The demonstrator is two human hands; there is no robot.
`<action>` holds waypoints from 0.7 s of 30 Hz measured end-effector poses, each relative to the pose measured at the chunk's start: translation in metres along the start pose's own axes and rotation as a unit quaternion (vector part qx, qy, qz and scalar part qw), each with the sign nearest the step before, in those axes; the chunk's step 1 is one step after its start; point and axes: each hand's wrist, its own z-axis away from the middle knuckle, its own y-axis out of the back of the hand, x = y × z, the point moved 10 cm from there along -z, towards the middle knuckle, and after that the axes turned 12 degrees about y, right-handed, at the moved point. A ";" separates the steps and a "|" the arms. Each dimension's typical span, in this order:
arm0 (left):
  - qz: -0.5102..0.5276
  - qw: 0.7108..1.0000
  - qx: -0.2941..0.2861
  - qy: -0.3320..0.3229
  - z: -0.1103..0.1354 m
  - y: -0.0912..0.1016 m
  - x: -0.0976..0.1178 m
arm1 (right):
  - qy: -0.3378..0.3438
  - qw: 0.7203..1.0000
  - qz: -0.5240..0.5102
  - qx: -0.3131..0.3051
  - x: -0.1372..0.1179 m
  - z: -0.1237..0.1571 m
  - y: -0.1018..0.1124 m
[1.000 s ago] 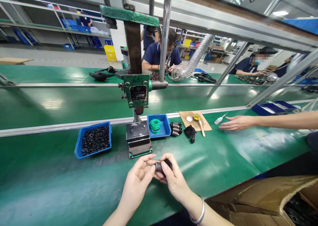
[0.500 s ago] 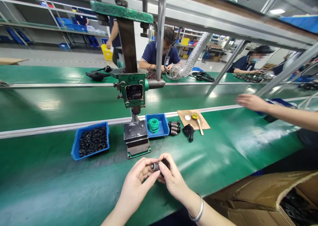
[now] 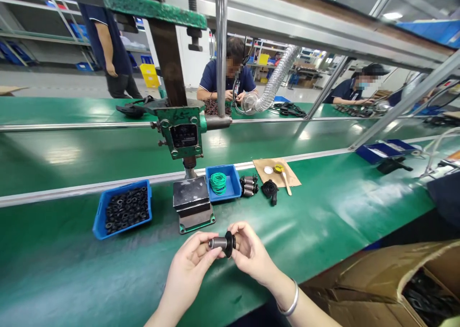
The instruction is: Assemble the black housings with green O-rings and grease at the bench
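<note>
A small brown-grey cylindrical part with a black disc flange (image 3: 229, 244) lies level between my two hands, above the green bench. My left hand (image 3: 196, 257) pinches the cylinder end between thumb and fingers. At the flange end, my right hand (image 3: 251, 253), with a silver bangle on the wrist, is closed about the disc's edge. Beyond them stands a green press (image 3: 185, 133) over a black metal block (image 3: 190, 193). Similar cylindrical parts (image 3: 248, 186) are grouped beside a blue bin (image 3: 233, 181) that holds green rings (image 3: 218, 183).
A blue bin (image 3: 149, 207) of black rings stands left of the press. Right of centre are a black spiral part (image 3: 269, 189) and a brush (image 3: 286, 181) on brown paper. An open carton (image 3: 345, 284) is at lower right. Co-workers sit across the line.
The cylindrical part has turned sideways, showing its disc and barrel, and my right fingers have shifted to the disc end. Another person's arm at right has left view. A standing person has moved left.
</note>
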 end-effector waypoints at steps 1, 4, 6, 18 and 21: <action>0.000 1.000 0.000 -0.008 0.000 0.000 0.000 | -0.001 1.000 -0.005 -0.005 0.000 -0.001 -0.002; 0.005 0.999 -0.004 -0.035 0.003 -0.002 0.002 | -0.010 1.000 -0.008 -0.016 0.004 -0.005 -0.005; 0.001 0.999 -0.002 -0.049 0.006 -0.003 0.003 | -0.021 1.000 -0.001 -0.013 0.010 -0.006 -0.003; -0.376 0.813 0.399 -0.196 0.011 0.177 0.107 | -0.093 0.995 0.002 0.026 0.045 -0.010 0.015; -0.433 0.781 0.400 -0.207 0.021 0.170 0.106 | -0.113 0.993 0.026 0.035 0.055 0.001 0.030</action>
